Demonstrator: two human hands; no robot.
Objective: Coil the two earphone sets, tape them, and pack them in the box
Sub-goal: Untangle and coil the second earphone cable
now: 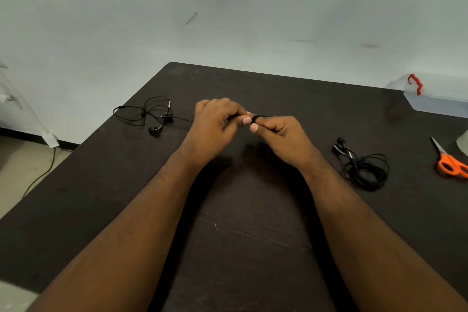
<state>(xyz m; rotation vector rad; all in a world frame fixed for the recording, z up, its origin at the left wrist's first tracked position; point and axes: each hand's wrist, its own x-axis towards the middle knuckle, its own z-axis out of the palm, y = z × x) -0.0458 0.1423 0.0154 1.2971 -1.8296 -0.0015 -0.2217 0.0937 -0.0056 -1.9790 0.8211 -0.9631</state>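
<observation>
Over the middle of the dark table (240, 235), my left hand (215, 124) and my right hand (276, 134) meet fingertip to fingertip. Both pinch a small black roll of tape (255, 119) between them. One black earphone set (149, 114) lies loosely spread at the table's far left, its cable trailing toward my left hand. A second black earphone set (364, 167) lies in a rough coil to the right of my right wrist, with its buds at the coil's upper left. The clear plastic box (438, 99) with a red latch stands at the far right corner.
Orange-handled scissors (448, 162) lie near the table's right edge, beside a pale object cut off by the frame. A grey wall runs behind the table. At the left, the floor holds a cable and a translucent bag.
</observation>
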